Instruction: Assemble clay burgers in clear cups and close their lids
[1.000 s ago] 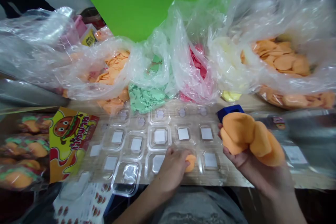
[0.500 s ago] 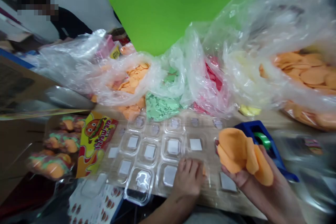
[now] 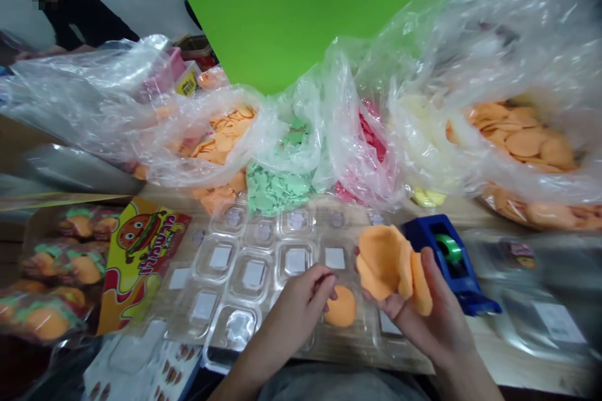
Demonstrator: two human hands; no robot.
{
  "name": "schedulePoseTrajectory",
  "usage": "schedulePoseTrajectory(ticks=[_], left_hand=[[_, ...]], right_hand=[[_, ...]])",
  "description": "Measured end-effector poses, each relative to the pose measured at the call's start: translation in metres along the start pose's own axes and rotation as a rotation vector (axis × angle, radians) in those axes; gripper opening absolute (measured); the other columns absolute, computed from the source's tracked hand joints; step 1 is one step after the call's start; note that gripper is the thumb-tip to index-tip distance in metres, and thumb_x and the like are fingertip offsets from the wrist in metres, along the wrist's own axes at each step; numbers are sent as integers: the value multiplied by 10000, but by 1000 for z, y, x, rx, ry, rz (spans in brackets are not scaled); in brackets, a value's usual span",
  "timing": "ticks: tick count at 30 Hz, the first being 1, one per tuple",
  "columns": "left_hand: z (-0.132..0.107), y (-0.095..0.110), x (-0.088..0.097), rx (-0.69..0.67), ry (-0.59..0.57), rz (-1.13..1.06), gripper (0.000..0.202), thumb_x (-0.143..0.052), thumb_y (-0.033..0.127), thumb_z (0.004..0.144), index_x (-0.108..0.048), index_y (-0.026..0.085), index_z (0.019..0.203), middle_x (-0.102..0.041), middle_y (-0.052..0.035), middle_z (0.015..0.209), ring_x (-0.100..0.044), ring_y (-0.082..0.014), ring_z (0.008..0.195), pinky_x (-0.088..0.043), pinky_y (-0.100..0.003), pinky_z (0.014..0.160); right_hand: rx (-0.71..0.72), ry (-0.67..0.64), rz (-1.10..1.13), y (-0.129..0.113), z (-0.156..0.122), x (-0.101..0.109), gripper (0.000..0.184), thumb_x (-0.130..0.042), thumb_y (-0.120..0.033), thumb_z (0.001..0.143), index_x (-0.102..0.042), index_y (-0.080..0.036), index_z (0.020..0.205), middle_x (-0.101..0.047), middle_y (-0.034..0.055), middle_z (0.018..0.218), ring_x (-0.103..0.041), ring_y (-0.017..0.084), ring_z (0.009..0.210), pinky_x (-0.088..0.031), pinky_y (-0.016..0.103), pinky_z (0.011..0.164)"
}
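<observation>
A clear plastic blister tray [image 3: 221,263] with several square pockets, most holding a white square, lies on the table in front of me. My right hand [image 3: 423,319] grips a stack of orange foam discs [image 3: 390,263] above the tray's right side. My left hand [image 3: 294,310] hovers over the tray's near row with its fingers loosely curled and nothing in them. Its fingertips are just left of a single orange disc [image 3: 341,307] lying in a pocket.
Clear plastic bags of foam pieces line the back: orange [image 3: 221,138], green [image 3: 277,185], red [image 3: 371,138], yellow [image 3: 426,197] and orange [image 3: 522,144]. A blue tape dispenser [image 3: 446,257] stands right of the tray. Printed burger cards [image 3: 141,250] and packed trays [image 3: 51,263] lie at the left.
My left hand has lifted off the orange disc, which now lies uncovered in its pocket. My right hand has brought the disc stack left, nearer the left hand. The camera shifted.
</observation>
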State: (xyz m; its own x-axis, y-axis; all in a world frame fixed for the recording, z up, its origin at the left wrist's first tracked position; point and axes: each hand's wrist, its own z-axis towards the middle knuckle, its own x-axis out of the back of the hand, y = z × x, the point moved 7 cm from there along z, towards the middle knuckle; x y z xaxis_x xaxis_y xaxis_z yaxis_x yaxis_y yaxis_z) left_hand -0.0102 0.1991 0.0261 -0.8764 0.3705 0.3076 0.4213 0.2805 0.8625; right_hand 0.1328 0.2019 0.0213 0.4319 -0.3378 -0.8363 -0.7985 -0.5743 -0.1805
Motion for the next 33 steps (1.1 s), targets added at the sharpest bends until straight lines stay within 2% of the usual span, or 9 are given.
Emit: schedulePoseTrajectory(ticks=[7,10,13,17,20,23,25,30,33], left_hand=[[4,-6,-32,-243,110,779,234,-437,152,859,-582,151,1043,-619,-85,932,-588,-226,852,-488,-371,743],[9,-7,-50,-290,111,886,223,-462,98,829,-601,97,1004,-623,-131,919,-589,-276,853,-493,-440,725],[10,6,-48,-331,97,802,187,-450,128,855,-605,147,958,-619,-78,860,-592,-223,825,-500,-374,729],[5,36,-6,-327,286,334,222,-386,188,905,-513,211,1085,-583,-47,985,-568,-146,901,-483,-264,762],[3,55,10,-386,343,280,346,-507,214,848,-457,246,1190,-521,-65,1139,-531,-176,1018,-462,-311,845],[-1,68,6,-538,345,305,230,-541,138,805,-555,232,1015,-558,-58,1085,-531,-188,1030,-440,-343,882],[-2,66,4,-544,338,166,122,-526,118,805,-555,215,873,-605,-37,989,-570,-164,962,-455,-315,847],[14,23,15,-92,388,-328,144,-544,259,820,-517,185,941,-654,-15,871,-623,-131,805,-485,-222,696],[23,21,26,-183,490,-84,218,-480,267,860,-514,168,1051,-641,-51,992,-604,-152,896,-469,-255,767]], right_hand=[[161,167,-41,-36,-8,30,374,-446,-525,836,-610,-308,1092,-697,52,1044,-651,202,902,-538,345,709],[165,155,-48,-34,-9,28,389,-442,-534,833,-609,-298,1093,-689,60,1063,-649,209,911,-534,356,725],[106,87,-30,-23,-8,20,420,-418,-553,836,-613,-281,1090,-694,71,1044,-644,222,925,-519,398,756],[13,-14,-54,-2,-6,10,436,-420,-568,828,-627,-269,1070,-708,65,985,-631,238,949,-482,453,809],[7,-37,-127,7,-5,6,407,-509,-554,786,-641,-271,1046,-695,55,1028,-621,233,966,-475,426,829],[40,-24,-181,10,-4,5,365,-578,-498,768,-653,-245,1021,-692,54,1037,-644,209,902,-506,354,778],[-12,4,-163,15,-2,7,367,-537,-497,799,-658,-213,999,-711,68,969,-670,194,788,-535,300,646],[-196,32,-39,28,1,17,506,-413,-580,827,-661,-156,950,-729,83,751,-639,134,487,-460,184,366],[-84,107,-14,15,0,33,328,-473,-449,857,-655,-190,945,-734,69,766,-674,156,581,-489,194,396]])
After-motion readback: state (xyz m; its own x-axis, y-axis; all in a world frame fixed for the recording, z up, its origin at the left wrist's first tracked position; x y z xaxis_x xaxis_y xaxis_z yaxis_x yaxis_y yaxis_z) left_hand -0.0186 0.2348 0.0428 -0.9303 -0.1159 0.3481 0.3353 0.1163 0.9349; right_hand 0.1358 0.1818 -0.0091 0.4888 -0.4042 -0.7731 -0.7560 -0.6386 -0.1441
